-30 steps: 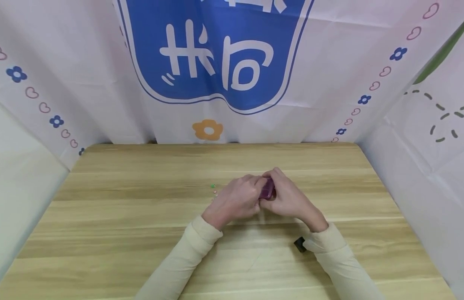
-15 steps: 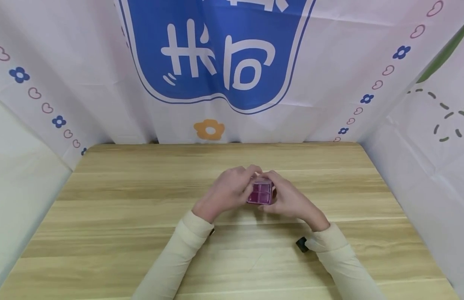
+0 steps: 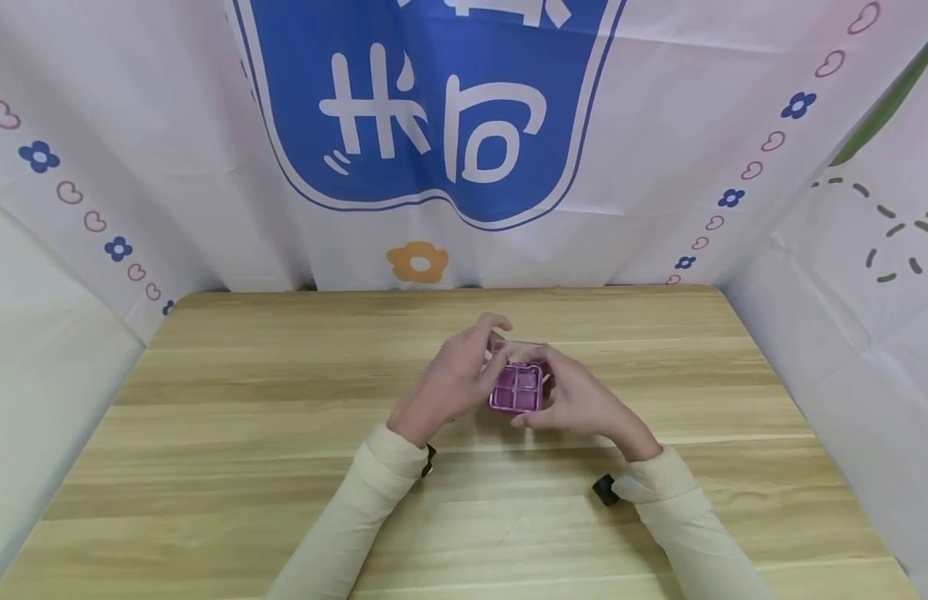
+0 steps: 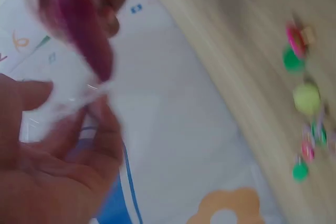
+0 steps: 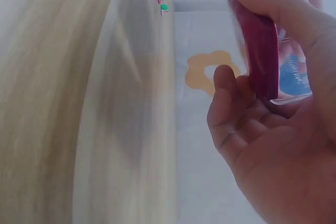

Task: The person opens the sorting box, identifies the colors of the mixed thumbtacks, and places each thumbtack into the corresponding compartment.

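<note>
A small purple box (image 3: pixel 516 388) with four compartments, resembling a pill box, is tilted toward the head camera above the table. My right hand (image 3: pixel 584 400) grips its right side, thumb on the near edge and fingers at the far side. The clear lid (image 3: pixel 525 346) stands raised behind the compartments. My left hand (image 3: pixel 456 375) holds the lid at its left side between thumb and fingers. In the left wrist view the purple box (image 4: pixel 86 30) is blurred. The right wrist view shows the box (image 5: pixel 262 51) edge-on in the right hand.
Several small coloured pieces (image 4: pixel 307 98), green, pink and yellow, some with thin pins, lie on the wooden table (image 3: pixel 246 467); the left hand hides them from the head view. A printed white cloth (image 3: pixel 343 250) hangs behind the table. Black wrist devices (image 3: pixel 604 490) show at the cuffs.
The box has turned so its compartments face the head camera, and its clear lid has swung up and away. My left hand has shifted left and up; the right hand has barely moved.
</note>
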A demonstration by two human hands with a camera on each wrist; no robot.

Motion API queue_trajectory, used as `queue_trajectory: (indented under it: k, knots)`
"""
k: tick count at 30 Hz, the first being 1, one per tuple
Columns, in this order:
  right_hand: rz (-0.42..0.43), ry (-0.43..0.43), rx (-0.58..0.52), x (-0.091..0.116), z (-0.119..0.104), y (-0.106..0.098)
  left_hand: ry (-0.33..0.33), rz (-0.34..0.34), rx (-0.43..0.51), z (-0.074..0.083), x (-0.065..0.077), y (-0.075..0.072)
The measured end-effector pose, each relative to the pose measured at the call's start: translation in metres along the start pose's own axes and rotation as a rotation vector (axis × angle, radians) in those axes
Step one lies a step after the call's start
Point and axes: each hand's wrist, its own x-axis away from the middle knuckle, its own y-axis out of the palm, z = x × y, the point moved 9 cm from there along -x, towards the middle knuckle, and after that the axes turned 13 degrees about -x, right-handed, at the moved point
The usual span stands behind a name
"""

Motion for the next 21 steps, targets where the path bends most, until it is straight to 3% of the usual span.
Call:
queue_trajectory:
  k: [5, 8, 13, 16, 21]
  knots:
    - [0.016, 0.045, -0.016, 0.001, 0.012, -0.005, -0.279, -0.185, 0.075, -0.022, 0.008, 0.031]
    - [0.007, 0.069, 0.022, 0.002, 0.015, -0.004, -0.36, -0.267, 0.074, -0.027, 0.014, 0.045]
    - [-0.006, 0.115, 0.087, 0.001, 0.019, 0.0, -0.391, -0.305, 0.081, -0.024, 0.017, 0.057]
    - [-0.007, 0.149, 0.075, 0.001, 0.023, 0.002, -0.357, -0.311, 0.076, -0.018, 0.016, 0.062]
    - [0.041, 0.218, 0.077, 0.002, 0.031, -0.004, -0.294, -0.287, -0.035, -0.013, 0.016, 0.064]
